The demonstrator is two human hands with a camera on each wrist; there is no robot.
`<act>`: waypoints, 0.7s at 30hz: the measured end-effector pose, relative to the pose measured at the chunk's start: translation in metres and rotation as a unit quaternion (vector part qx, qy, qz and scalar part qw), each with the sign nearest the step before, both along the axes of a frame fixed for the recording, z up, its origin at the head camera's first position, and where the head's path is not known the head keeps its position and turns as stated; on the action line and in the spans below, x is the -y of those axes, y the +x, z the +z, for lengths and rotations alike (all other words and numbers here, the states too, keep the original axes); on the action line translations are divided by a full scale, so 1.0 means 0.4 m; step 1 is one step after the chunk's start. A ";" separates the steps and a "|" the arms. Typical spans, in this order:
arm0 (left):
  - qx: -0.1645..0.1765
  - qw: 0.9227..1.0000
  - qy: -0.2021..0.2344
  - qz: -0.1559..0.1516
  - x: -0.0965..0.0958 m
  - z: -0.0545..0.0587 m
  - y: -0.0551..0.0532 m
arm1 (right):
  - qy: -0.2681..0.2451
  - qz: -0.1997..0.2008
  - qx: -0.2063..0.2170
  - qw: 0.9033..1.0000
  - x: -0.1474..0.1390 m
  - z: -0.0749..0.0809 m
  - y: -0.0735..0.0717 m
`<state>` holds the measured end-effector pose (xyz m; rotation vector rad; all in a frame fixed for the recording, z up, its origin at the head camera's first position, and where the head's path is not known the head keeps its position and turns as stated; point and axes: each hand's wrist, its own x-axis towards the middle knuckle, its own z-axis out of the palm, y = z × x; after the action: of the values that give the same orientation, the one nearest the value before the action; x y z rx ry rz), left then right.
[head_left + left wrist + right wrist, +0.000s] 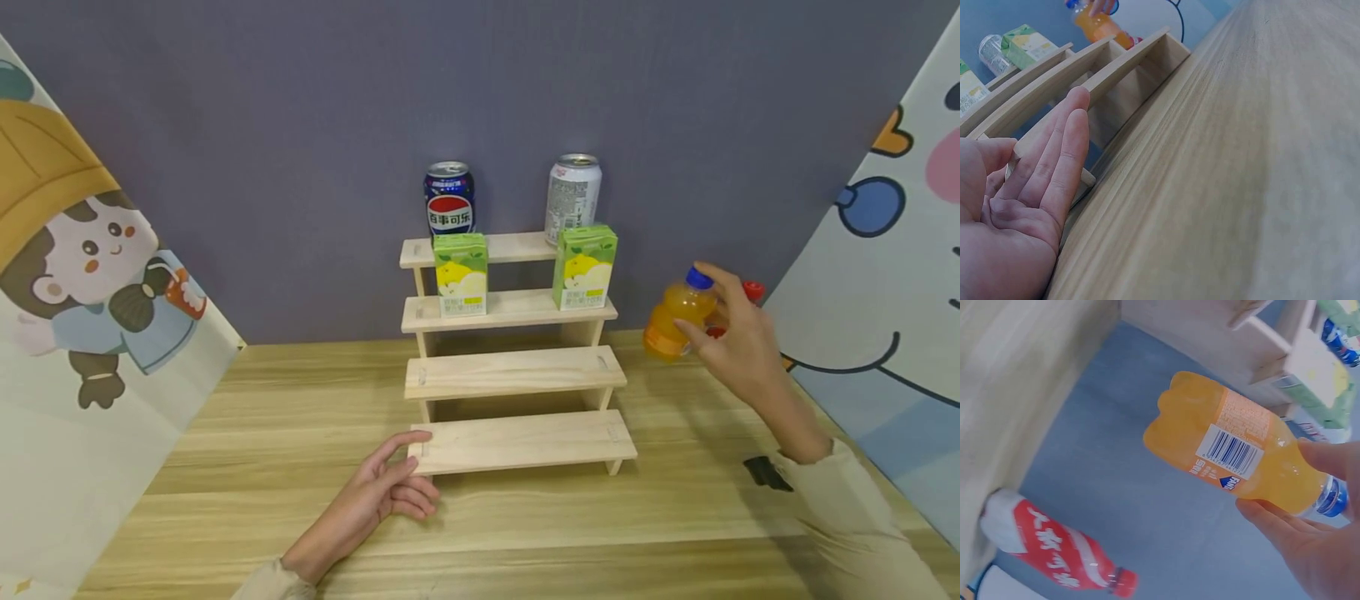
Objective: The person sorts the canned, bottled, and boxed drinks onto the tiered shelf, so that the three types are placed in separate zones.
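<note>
My right hand (738, 337) pinches an orange soda bottle (672, 321) with a blue cap near its top, thumb on one side and fingers on the other. It is raised and tilted to the right of a four-step wooden display stand (517, 371). The right wrist view shows its barcode label (1232, 450). With thumb and index finger, my left hand (375, 483) holds the left end of the lowest step (525, 442). Its other fingers lie below that step's front edge. Behind the right hand, a red-capped cola bottle (1054, 544) is mostly hidden in the head view.
On the top step stand a blue cola can (450, 200) and a white can (573, 196). Two green juice cartons, the left carton (461, 279) and right carton (585, 271), are on the step below. A black object (767, 472) lies by the right sleeve.
</note>
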<state>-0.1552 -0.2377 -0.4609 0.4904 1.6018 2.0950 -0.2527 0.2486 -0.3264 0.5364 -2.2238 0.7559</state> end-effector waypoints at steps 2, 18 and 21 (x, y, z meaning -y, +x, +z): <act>0.000 1.000 0.003 -0.001 0.001 -0.002 0.000 | 0.004 0.001 -0.005 1.000 0.011 0.014 0.012; -0.001 1.000 0.010 -0.008 0.000 0.000 -0.002 | 0.022 0.053 -0.040 0.998 0.131 0.121 0.077; 0.007 1.000 0.006 -0.005 0.000 0.001 -0.001 | 0.017 0.070 -0.029 0.997 0.160 0.132 0.081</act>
<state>-0.1554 -0.2378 -0.4604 0.4858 1.5772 2.0973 -0.2204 0.1846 -0.2737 0.7275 -2.1653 0.7639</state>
